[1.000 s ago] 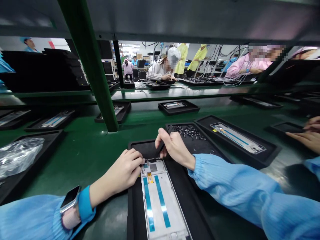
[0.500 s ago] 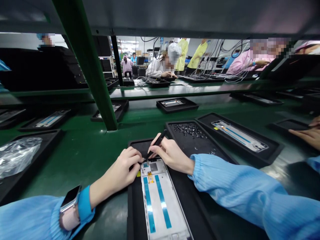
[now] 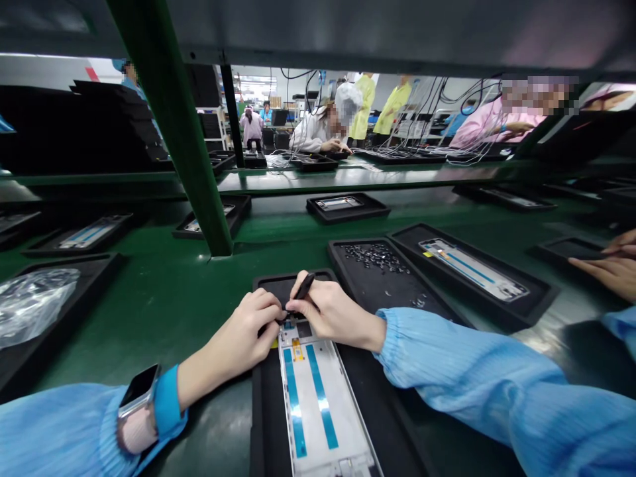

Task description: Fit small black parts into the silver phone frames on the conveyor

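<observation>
Right hand [image 3: 338,313]: grip closed round black tool [image 3: 305,286], at top end of phone shell [image 3: 311,401], bottom centre of frame. Left hand [image 3: 248,328] by shell's top-left corner; can't tell its grip.

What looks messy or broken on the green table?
Nothing looks broken or spilled. The tiny bits are a little messy: a few lie away from the main pile, yet inside their tray. The frame looks unbroken where it shows. The plastic is crumpled.
</observation>
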Demonstrator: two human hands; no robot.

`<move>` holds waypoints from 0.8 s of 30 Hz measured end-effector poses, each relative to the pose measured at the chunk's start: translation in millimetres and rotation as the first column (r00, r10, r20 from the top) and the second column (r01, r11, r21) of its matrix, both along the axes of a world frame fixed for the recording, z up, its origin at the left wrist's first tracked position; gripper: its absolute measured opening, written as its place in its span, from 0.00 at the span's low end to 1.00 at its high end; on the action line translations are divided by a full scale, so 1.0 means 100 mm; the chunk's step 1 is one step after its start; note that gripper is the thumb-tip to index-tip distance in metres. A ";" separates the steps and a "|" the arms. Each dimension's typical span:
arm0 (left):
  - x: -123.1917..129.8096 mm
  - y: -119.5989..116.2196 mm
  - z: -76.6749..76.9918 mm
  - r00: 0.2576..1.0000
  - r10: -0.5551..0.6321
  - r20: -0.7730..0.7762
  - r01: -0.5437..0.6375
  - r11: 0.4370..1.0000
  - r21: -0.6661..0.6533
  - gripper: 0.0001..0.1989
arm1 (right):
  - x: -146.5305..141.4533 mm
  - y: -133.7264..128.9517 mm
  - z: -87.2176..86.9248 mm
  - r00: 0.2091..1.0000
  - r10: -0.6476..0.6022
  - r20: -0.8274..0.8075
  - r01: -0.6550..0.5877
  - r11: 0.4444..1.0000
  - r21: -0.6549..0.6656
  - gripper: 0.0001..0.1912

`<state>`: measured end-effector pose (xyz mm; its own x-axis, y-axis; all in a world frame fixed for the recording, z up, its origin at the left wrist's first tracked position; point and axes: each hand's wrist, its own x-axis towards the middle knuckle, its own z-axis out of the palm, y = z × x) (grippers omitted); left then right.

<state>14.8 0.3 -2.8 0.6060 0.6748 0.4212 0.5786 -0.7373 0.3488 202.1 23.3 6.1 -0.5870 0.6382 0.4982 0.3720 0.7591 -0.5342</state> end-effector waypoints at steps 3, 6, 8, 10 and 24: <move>0.00 0.00 0.01 1.000 -0.002 -0.009 0.002 1.000 0.007 0.12 | 0.00 -0.01 0.02 0.998 -0.004 -0.057 0.002 0.999 -0.040 0.04; 0.00 0.00 0.01 1.000 -0.003 -0.007 0.003 1.000 0.006 0.12 | 0.02 -0.03 0.03 0.985 -0.075 -0.154 0.039 0.973 -0.229 0.04; 0.00 0.00 0.01 1.000 -0.002 -0.002 0.002 1.000 0.006 0.12 | 0.04 -0.03 0.02 0.980 -0.101 -0.174 0.048 0.957 -0.286 0.05; 0.00 0.00 0.01 1.000 -0.002 0.004 0.002 1.000 0.011 0.12 | 0.04 -0.03 0.02 0.981 -0.102 -0.167 0.051 0.957 -0.285 0.05; 0.00 0.03 0.00 1.000 -0.003 -0.009 0.003 1.000 0.003 0.13 | 0.03 -0.03 0.02 0.981 -0.116 -0.156 0.073 0.963 -0.260 0.04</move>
<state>14.8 3.1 -2.9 0.6116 0.6720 0.4176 0.5798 -0.7398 0.3413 205.2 20.2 7.7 -0.4395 0.8041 0.4002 0.3237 0.5574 -0.7645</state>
